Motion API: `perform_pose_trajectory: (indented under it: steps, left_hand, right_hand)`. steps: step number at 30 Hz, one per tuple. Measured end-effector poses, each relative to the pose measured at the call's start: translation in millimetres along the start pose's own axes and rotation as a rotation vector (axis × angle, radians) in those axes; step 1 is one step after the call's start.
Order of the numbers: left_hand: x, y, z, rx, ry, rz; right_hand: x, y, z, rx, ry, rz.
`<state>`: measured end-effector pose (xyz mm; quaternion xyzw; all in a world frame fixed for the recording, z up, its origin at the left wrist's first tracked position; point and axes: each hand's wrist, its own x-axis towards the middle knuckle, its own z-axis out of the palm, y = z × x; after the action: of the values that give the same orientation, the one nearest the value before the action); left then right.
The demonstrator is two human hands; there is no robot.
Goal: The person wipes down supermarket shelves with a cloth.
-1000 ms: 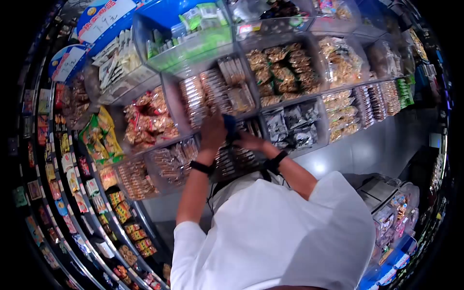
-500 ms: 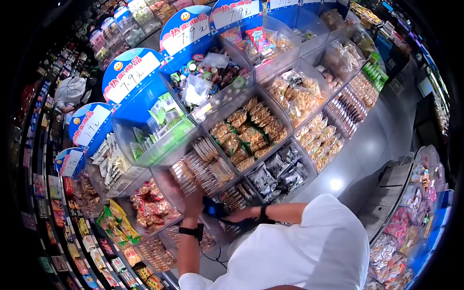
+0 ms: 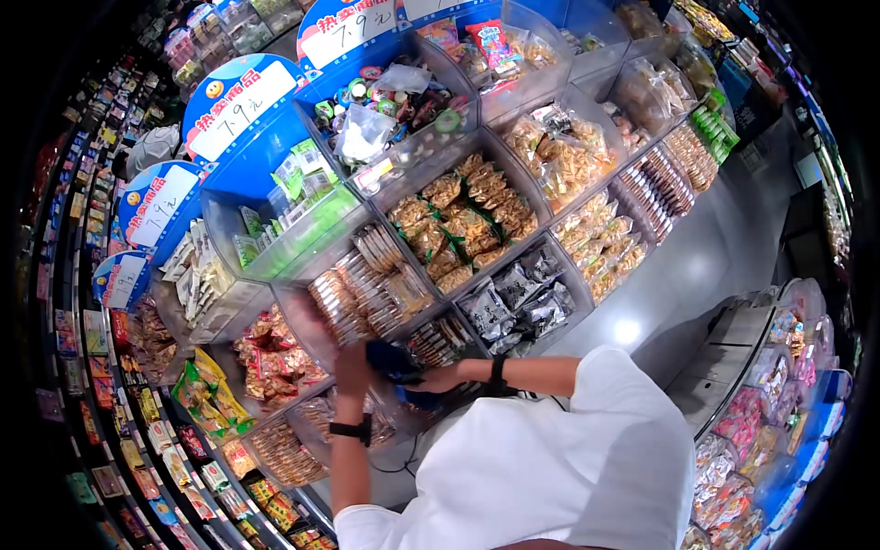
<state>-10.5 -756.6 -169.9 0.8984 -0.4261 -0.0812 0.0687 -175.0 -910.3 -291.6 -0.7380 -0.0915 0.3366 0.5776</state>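
Note:
My left hand (image 3: 351, 368), with a dark band on its wrist, is at the left edge of a dark blue, soft-looking item (image 3: 392, 361). Its fingers are blurred, so their grip does not show. From the right, my right hand (image 3: 438, 378), also with a dark wristband, has its fingers closed on the lower part of the same item. What the item is exactly, I cannot make out. Just above the hands is a bin of wrapped round crackers (image 3: 371, 289). Dark-packed snacks (image 3: 440, 341) lie in the compartment to the right of it.
Clear-walled bins hold brown snack packs (image 3: 467, 220), silver-black packets (image 3: 518, 298), red packets (image 3: 275, 357) and green packets (image 3: 302, 188). Blue price signs (image 3: 240, 105) stand behind. A round display (image 3: 733, 367) is at the right, beside the grey floor (image 3: 632, 302). Shelves run along the left.
The bins and signs have shifted up and left in view. My hands and the dark blue item have also moved slightly up and left, and the item now shows higher between them.

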Motion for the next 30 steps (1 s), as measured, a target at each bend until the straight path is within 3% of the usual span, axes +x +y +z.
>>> perform_pose_trajectory:
  steps: [2, 4, 6, 7, 10, 13, 14, 15, 16, 18, 20, 22, 23, 24, 26, 28, 30]
  left_hand:
    - [-3.4, 8.9, -35.7, 0.022, -0.198, -0.251]
    - [-9.2, -10.0, -20.2, 0.086, -0.196, -0.306]
    - [-16.3, -21.0, 0.0, 0.112, 0.020, -0.165]
    - [-12.4, -21.3, 1.0, -0.001, -0.084, -0.199]
    - [16.1, 19.3, -14.9, -0.381, 0.012, -0.035]
    - [37.0, 62.1, -14.4, -0.340, 0.051, 0.078]
    - [46.0, 69.8, -11.2, -0.337, -0.066, 0.033]
    - [52.0, 83.7, -15.3, -0.298, -0.044, 0.052]
    - [53.5, 93.5, -19.3, -0.264, -0.025, 0.067]
    - [50.2, 94.2, -5.4, -0.253, 0.051, 0.081]
    - [35.1, 98.4, -4.8, -0.253, 0.135, 0.084]
    - [16.5, 103.0, -39.4, -0.538, 0.110, -0.058]
    - [7.5, 97.8, -49.8, -0.807, 0.062, -0.091]
    - [-3.7, 95.3, -60.0, -0.819, 0.074, -0.110]
    - [-34.2, 88.8, -75.9, -0.547, 0.090, -0.026]
    - [-59.2, 64.0, -76.1, -0.537, 0.027, -0.124]
    - [-85.3, 35.3, -66.6, -0.718, 0.168, -0.161]
  right_hand:
    - [-37.6, -80.3, -38.6, -0.081, -0.206, 0.078]
    - [-41.1, -81.7, -41.5, 0.080, -0.004, -0.002]
    - [-39.2, -76.6, -46.0, 0.253, 0.137, 0.016]
    - [-35.7, -71.1, -48.8, 0.357, 0.190, 0.081]
    - [-48.0, -64.2, -58.6, 0.546, 0.454, 0.201]
    - [-68.9, -46.6, -46.8, 0.439, 0.703, 0.034]
    - [-79.0, -58.9, -48.3, 0.526, 0.817, 0.008]
    - [-89.5, -72.2, -50.0, 0.606, 0.931, -0.028]
    - [-95.1, -75.9, -51.4, 0.639, 0.929, 0.133]
    - [-77.4, -46.9, -42.2, 0.445, 1.136, -0.015]
    - [-61.8, -25.2, -30.8, 0.509, 1.103, 0.083]
    - [-47.2, -31.1, -29.3, 0.552, 1.069, 0.168]
    - [-37.8, -42.9, -24.5, 0.448, 1.250, -0.101]
    - [-30.1, -50.9, -15.3, 0.342, 1.399, -0.378]
    - [-14.3, -55.4, -4.2, 0.428, 1.173, -0.218]
    - [5.1, -62.7, 5.0, 0.423, 1.035, -0.120]
    - [17.9, -90.8, 15.5, 0.332, 0.959, -0.096]
